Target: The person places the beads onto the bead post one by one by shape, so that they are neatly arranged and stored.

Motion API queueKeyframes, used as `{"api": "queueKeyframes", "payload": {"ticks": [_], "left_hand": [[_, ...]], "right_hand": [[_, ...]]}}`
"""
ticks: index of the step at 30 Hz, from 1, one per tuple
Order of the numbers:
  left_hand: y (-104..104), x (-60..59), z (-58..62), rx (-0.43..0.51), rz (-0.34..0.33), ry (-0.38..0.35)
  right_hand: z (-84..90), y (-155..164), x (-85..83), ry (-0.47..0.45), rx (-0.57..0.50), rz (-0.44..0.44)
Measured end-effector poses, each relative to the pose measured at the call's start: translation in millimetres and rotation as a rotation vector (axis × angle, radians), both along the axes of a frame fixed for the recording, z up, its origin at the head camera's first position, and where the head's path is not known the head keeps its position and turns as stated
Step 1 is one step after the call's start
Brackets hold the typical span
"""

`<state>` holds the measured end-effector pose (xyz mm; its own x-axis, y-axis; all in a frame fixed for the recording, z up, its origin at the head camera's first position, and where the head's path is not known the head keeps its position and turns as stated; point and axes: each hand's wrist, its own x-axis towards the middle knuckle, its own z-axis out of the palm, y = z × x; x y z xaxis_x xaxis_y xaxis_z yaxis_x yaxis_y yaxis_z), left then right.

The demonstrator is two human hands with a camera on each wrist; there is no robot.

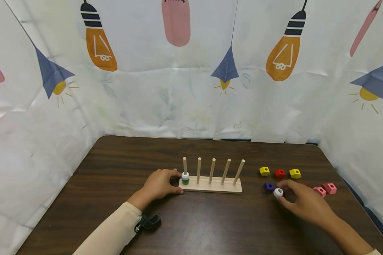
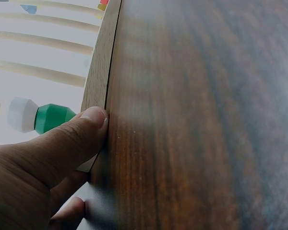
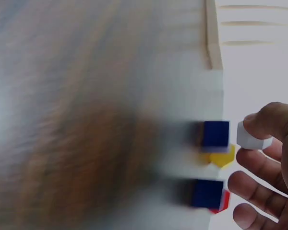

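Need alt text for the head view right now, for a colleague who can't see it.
The right hand pinches a white bead among loose coloured beads while the left hand steadies a five-peg wooden rack on a dark table.

No readable text, labels, brands or nos. anywhere. Curtain [image 1: 191, 88] has only printed pics, e.g. bulbs and lamps, no words. Blocks [image 1: 280, 173] and peg board [image 1: 210, 185] are unmarked.

a peg rack [image 1: 210, 185] stands mid-table [image 1: 115, 170], loose beads [image 1: 280, 173] to its right, two beads [image 1: 185, 177] on its leftmost peg.
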<state>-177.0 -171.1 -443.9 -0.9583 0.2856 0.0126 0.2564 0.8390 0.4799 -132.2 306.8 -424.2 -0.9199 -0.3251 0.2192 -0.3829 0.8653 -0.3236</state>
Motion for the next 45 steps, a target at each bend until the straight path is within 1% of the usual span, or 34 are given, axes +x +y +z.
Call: {"api": "queueKeyframes", "payload": {"ticks": [3, 10, 13, 18, 26, 33, 39, 45], "left_hand": [[0.2, -0.1, 0.2, -0.001, 0.002, -0.004], [0.2, -0.2, 0.7, 0.002, 0.0, -0.006], [0.1, -0.1, 0.8, 0.0, -0.001, -0.005], [0.5, -0.6, 1.2, -0.002, 0.0, -0.01], [1.1, -1.1, 0.9, -0.01, 0.002, -0.015], [1.6, -0.5, 2.0, -0.01, 0.009, -0.01], [2.0, -1.2, 2.0, -0.015, 0.008, -0.01], [1.4, -0.6, 1.2, -0.009, 0.007, -0.009]], "right_hand": [[10.8, -8.4, -5.0, -0.003, -0.014, -0.001], [39.3, -26.9, -17.9, 0.042, -0.014, 0.028], [49.4, -34.9, -22.4, 0.034, -0.023, 0.049], [61.9, -46.8, -27.5, 0.019, -0.036, 0.055], [78.2, -61.0, -32.7, 0.121, -0.069, 0.112], [90.6, -78.8, -36.5, 0.196, -0.094, 0.123], [97.0, -96.2, -38.2, 0.199, -0.12, 0.143], [96.5, -111.5, -42.9, 0.22, -0.135, 0.19]]}}
